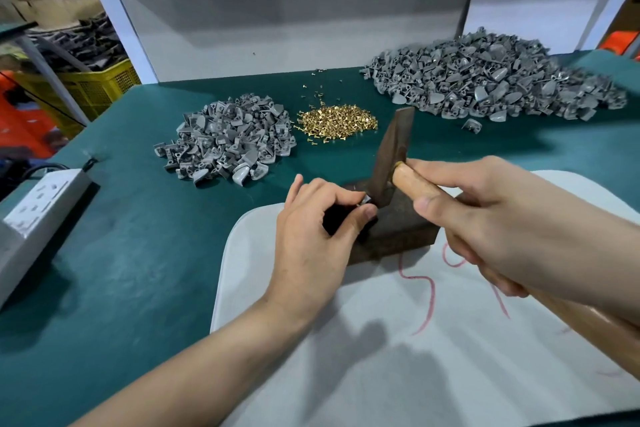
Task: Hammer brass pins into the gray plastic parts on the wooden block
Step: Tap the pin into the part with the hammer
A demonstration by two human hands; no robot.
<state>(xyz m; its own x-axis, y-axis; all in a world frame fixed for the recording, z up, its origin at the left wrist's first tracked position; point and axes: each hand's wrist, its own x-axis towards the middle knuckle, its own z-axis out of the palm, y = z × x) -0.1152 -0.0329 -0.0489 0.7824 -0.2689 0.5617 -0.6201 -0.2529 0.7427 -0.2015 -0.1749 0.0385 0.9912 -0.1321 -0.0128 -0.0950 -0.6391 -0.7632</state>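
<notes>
The table carries two piles of gray plastic parts, one heap of brass pins [337,121], one hammer [393,152] and one wooden block [401,224]. The smaller pile [228,142] lies beyond the left fingers. The bigger pile [495,76] lies well beyond the right fingers, and the pins lie between the two piles. One single part [471,125] lies apart, just in front of the bigger pile.

The left hand [322,229] has its thumb and forefinger curled together and pinches one small gray plastic part [365,199] on top of the block, at the block's left edge. The fingertips cover most of this part, so it cannot be told if a pin stands in it. The right hand [485,218] is closed around the round, light wooden handle of the hammer, close behind the head. The head is dark metal, long, with a flat wedge end pointing up. Its lower end is just to the right of the left fingertips, at the part.

The block is dark brown, rectangular and worn. It stands under both hands on a white sheet [381,367] with red scrawled lines, which lies on a green table cover [138,253]. The parts in the piles are matte, and many are rounded like shells. The pins are shiny, with flat heads. A white power strip [38,198] lies far to the left of the left fingers.
</notes>
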